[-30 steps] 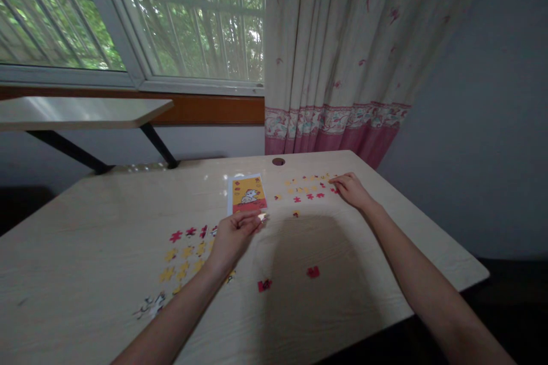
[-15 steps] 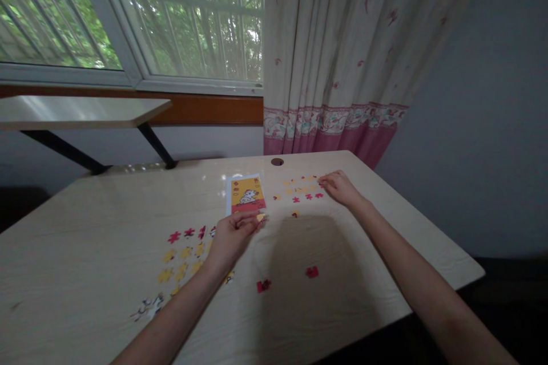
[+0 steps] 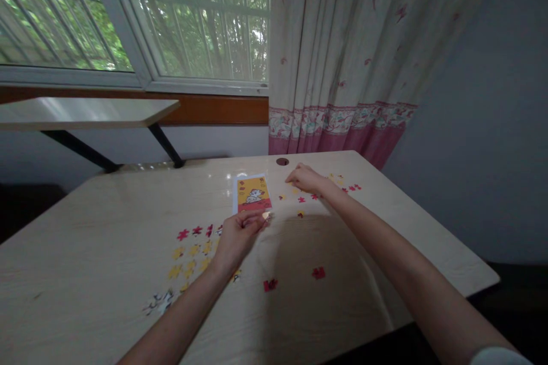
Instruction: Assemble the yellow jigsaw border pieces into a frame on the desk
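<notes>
My left hand (image 3: pixel 240 231) is closed in a pinch on a pale yellow puzzle piece (image 3: pixel 266 215), held just in front of the picture card (image 3: pixel 253 195). The card shows a white animal figure on yellow and red. My right hand (image 3: pixel 305 178) reaches over the back group of puzzle pieces, its fingers bent down and together above the yellow ones. Whatever lies between those fingertips is too small to make out. Below the group lies a single yellow-and-red piece (image 3: pixel 301 214). My right forearm hides part of the group.
Rows of red and yellow pieces (image 3: pixel 190 267) lie left of my left forearm, with white-and-black pieces (image 3: pixel 162 300) nearer me. Two red pieces (image 3: pixel 318 272) (image 3: pixel 270 285) lie at the front. A raised shelf (image 3: pixel 89 113) stands at the back left; a cable hole (image 3: pixel 282 162) pierces the table.
My right hand has moved left across the back group, uncovering yellow and red pieces at its right end. My left hand keeps its puzzle piece in nearly the same place. The view has shifted slightly.
</notes>
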### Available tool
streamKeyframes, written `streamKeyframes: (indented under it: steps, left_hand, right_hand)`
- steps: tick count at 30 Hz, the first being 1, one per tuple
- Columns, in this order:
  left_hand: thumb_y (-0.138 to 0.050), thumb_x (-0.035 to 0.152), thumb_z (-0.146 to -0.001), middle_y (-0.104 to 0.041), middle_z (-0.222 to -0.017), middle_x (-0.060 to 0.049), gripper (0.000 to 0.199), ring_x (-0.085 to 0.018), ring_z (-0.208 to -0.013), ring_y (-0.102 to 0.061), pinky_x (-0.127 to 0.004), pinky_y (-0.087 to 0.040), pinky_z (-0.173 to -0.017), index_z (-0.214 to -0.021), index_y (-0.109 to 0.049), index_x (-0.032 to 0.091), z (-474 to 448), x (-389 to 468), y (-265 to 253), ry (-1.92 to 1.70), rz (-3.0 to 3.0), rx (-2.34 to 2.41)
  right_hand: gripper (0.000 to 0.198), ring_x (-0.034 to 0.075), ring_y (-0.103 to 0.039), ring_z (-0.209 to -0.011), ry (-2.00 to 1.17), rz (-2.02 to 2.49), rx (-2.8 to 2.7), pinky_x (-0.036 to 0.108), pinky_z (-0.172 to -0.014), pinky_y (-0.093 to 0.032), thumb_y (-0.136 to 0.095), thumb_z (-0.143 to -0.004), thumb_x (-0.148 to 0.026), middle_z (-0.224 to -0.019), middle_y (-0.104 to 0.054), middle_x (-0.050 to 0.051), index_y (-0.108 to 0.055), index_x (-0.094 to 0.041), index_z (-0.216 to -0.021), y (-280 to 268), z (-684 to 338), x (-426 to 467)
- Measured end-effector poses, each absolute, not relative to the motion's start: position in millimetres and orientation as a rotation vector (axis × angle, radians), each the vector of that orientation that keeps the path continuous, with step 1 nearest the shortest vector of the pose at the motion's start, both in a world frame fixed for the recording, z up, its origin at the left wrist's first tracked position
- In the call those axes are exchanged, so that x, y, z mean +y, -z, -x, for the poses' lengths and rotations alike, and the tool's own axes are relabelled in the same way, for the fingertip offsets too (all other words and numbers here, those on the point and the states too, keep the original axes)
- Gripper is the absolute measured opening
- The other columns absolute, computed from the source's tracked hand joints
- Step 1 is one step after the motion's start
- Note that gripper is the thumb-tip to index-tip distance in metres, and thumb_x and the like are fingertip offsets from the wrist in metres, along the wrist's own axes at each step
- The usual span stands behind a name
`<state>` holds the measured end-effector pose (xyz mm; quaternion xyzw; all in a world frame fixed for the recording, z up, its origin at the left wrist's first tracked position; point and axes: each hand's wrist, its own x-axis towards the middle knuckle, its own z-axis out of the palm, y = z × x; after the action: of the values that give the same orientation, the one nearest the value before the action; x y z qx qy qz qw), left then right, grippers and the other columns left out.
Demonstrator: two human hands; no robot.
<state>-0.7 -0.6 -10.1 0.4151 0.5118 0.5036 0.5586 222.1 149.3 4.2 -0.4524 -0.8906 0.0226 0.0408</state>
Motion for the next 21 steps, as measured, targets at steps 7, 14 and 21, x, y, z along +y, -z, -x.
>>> streamKeyframes:
  steps: [7,14,21]
  left_hand:
    - [-0.075,0.022,-0.055,-0.071,-0.068,-0.006,0.027,-0.014,-0.061,-0.063,-0.021,-0.046,-0.056,-0.08,-0.073,0.013,2,1,12,-1.208,-1.003,1.222]
    - [-0.074,0.023,-0.057,-0.071,-0.068,-0.005,0.026,-0.013,-0.061,-0.064,-0.023,-0.048,-0.059,-0.081,-0.073,0.013,1,0,9,-1.229,-1.06,1.24]
    - [-0.073,0.021,-0.058,-0.07,-0.064,-0.004,0.021,-0.015,-0.061,-0.065,-0.024,-0.05,-0.058,-0.078,-0.072,0.014,1,-1,4,-1.235,-1.076,1.276]
  right_hand:
    - [0.025,0.019,-0.062,-0.094,-0.14,1.577,-2.571,0.025,-0.083,-0.042,-0.057,-0.08,-0.017,-0.1,-0.072,0.005,-0.073,-0.02,-0.099,5,-213,161]
    - [0.022,0.02,-0.063,-0.083,-0.083,1.756,-2.439,0.027,-0.074,-0.045,-0.064,-0.078,-0.034,-0.088,-0.072,0.011,-0.074,-0.017,-0.087,1,-208,152]
    - [0.038,0.028,-0.061,-0.093,0.039,1.933,-2.341,0.035,-0.08,-0.044,-0.058,-0.08,-0.049,-0.091,-0.069,0.018,-0.073,-0.014,-0.085,-3,-204,145]
